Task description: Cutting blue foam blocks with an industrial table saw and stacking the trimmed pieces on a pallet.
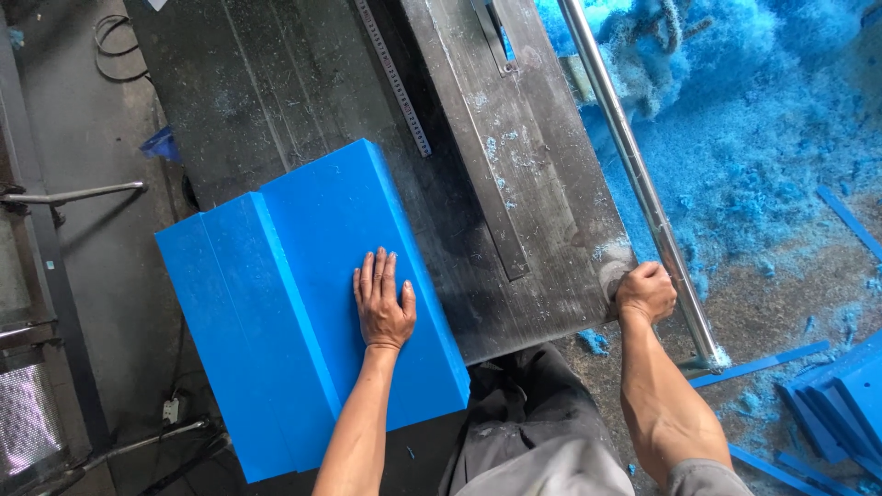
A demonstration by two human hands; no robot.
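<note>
Thick blue plastic slabs (276,303) lie side by side on a dark metal saw table (514,184), overhanging its near edge. My left hand (382,301) rests flat, fingers together, on the rightmost slab. My right hand (646,291) is closed around the near corner of the table, beside a shiny steel rail (634,165) that runs along the right edge. A slot with the saw blade guard (496,37) sits at the far end of the table.
Blue shavings (763,110) cover the floor to the right. Blue offcut strips and pieces (827,386) lie at the lower right. A steel ruler (395,78) is set into the table. A grey floor with a cable (115,46) lies left.
</note>
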